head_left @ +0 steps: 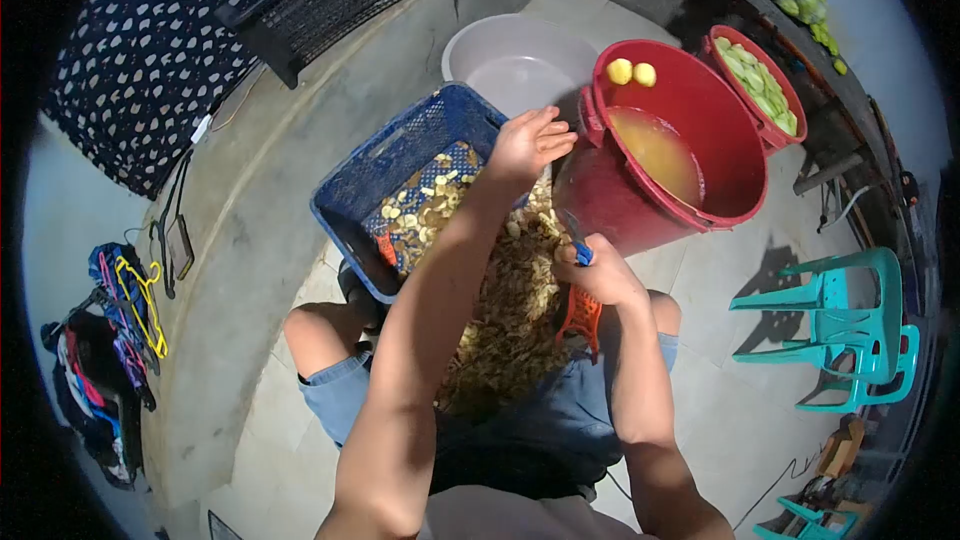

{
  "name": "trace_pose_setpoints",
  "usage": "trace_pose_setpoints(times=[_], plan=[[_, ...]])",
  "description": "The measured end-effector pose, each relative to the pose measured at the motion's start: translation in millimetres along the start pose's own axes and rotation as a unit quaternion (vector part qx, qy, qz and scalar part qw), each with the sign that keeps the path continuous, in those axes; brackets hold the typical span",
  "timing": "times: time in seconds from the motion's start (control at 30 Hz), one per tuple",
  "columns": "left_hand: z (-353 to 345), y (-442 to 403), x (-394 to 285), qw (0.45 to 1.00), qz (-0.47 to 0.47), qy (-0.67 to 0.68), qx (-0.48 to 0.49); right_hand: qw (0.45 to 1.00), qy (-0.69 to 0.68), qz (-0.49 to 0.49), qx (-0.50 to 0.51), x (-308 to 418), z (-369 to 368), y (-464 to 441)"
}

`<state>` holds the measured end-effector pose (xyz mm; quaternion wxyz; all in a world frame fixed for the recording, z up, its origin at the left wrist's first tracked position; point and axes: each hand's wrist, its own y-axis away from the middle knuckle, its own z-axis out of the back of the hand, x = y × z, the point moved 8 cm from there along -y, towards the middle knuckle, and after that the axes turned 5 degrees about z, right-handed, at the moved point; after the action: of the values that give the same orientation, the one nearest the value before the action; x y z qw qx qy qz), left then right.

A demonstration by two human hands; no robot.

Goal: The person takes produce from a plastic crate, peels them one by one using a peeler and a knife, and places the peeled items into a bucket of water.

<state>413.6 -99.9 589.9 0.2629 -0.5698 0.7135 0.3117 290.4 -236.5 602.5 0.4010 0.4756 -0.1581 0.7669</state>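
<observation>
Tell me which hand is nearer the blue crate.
Left. The left hand is open by the right edge of the crate; the right hand, holding something blue, is farther right.

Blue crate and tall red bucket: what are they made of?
The crate looks like molded plastic: thick rim, latticed floor, dull and grimy finish.

The bucket also looks plastic, but smoother, with a soft sheen on its curved wall. Which plastic, I can't tell.
</observation>
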Motion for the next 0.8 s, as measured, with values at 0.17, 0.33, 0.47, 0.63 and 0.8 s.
trace_pose_setpoints(times=[0.17, 0.33, 0.47, 0.63, 0.8], plan=[[221, 31, 47, 0.631, 0.203, -0.728, -0.175, 0.993, 0.112, 0.009, -0.034, 10, 1, -7], [383, 88, 118, 0.485, 0.398, -0.761, -0.164, 0.987, 0.145, -0.062, 0.025, -6, -16, -34], [458, 68, 167, 0.582, 0.303, -0.719, -0.227, 0.972, 0.191, -0.096, 0.095, -21, -33, -70], [424, 13, 159, 0.599, 0.159, -0.749, -0.234, 0.949, 0.239, -0.123, 0.162, -34, -54, -111], [434, -3, 212, 0.561, 0.215, -0.793, -0.104, 0.934, 0.244, -0.141, 0.218, -38, -69, -129]])
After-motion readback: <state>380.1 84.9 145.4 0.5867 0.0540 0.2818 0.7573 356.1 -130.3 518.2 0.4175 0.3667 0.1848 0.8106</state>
